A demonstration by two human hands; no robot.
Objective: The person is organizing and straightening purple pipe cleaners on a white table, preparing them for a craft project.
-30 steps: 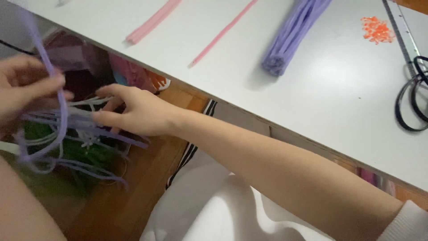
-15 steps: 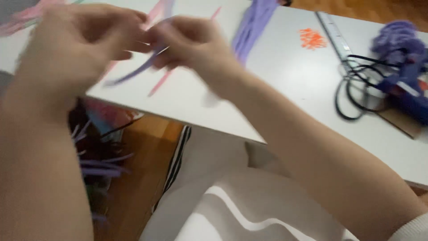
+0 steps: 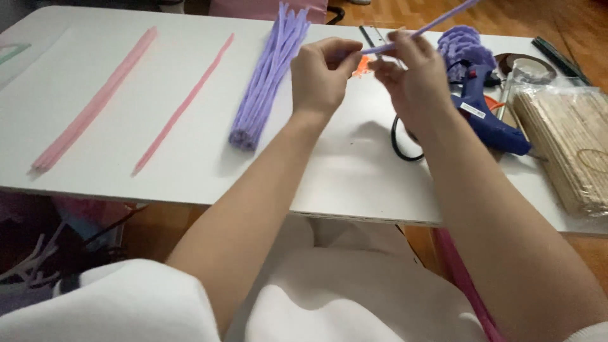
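Note:
Both my hands are raised over the white table [image 3: 354, 183] and pinch one lilac pipe cleaner [image 3: 437, 22]. My left hand [image 3: 323, 73] grips its near end with thumb and fingers. My right hand [image 3: 415, 76] holds it a little further along, and the rest of the stem slants up to the right past the frame's top edge. A thick bundle of lilac pipe cleaners [image 3: 269, 73] lies on the table just left of my left hand.
A bundle of pink pipe cleaners [image 3: 95, 104] and a single pink one [image 3: 183, 104] lie at the left. A blue glue gun [image 3: 491, 114], a fuzzy lilac piece [image 3: 462, 44], a black cord [image 3: 402, 142] and a bag of wooden sticks [image 3: 576, 139] sit at the right.
My hands rose from the pile of stems below the table's left edge to above the tabletop, carrying one lilac pipe cleaner. The view swung right and up.

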